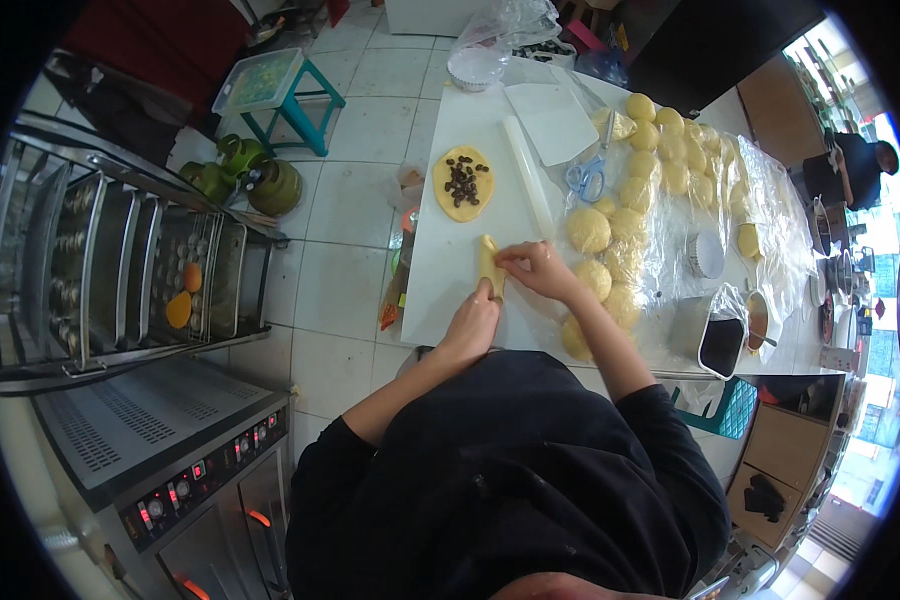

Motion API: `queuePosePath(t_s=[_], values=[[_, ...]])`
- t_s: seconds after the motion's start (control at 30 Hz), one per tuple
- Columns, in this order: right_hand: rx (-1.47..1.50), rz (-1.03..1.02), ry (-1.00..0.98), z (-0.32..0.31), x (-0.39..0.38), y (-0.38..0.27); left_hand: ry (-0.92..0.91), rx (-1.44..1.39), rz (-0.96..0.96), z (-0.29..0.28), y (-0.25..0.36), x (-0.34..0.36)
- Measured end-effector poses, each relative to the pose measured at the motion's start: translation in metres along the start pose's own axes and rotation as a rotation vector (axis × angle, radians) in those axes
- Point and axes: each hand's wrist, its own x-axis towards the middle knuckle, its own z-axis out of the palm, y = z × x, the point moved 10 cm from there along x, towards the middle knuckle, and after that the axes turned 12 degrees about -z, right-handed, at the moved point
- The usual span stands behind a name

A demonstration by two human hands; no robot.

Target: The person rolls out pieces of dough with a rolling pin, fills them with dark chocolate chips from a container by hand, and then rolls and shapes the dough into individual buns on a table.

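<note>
- head view: a rolled piece of dough [487, 256] lies near the centre of the frame, upright in the picture, on a white worktable [428, 290].
- left hand [476, 322], below centre: fingertips touch the lower end of the roll; whether they close around it cannot be told.
- right hand [532, 268], at centre: narrow, thumb and fingertips drawn together on the roll's right edge.
- flat dough piece [478, 200], above the roll: oval, pale yellow, bearing a cluster of dark pieces [461, 181].
- white rolling pin [527, 175], upper centre: lying aslant, right of the flat piece.
- white board [553, 122] and blue-handled scissors [586, 178]: upper centre, the scissors below and right of the board.
- dough balls [590, 231], right of centre: in rows, many under clear plastic sheeting [780, 215].
- fluted cup [706, 255] and metal tin [722, 345]: right of the balls, the tin holding dark contents.
- tray rack [110, 270], left of the frame; oven [180, 480] with lit red indicators, lower left.
</note>
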Motion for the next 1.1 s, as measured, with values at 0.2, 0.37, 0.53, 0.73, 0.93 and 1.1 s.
queuePosePath(t_s=[0.2, 0.37, 0.53, 0.73, 0.93, 1.1], values=[[-0.123, 0.308, 0.343, -0.008, -0.009, 0.019, 0.139, -0.129, -0.208, -0.041, -0.024, 0.062], [-0.265, 0.299, 0.312, -0.009, -0.002, 0.008, -0.156, -0.123, -0.258, -0.013, -0.041, 0.090], [0.139, 0.471, 0.356, -0.004, -0.019, 0.029, -0.229, -0.448, -0.303, -0.010, -0.052, 0.089], [0.203, 0.360, 0.401, -0.005, -0.008, 0.019, -0.173, -0.348, -0.301, -0.012, -0.042, 0.085], [-0.008, 0.480, 0.474, -0.013, -0.010, 0.022, -0.127, -0.397, -0.268, -0.020, -0.039, 0.082], [0.016, 0.415, 0.434, -0.014, -0.005, 0.020, -0.141, -0.355, -0.275, -0.018, -0.038, 0.080]])
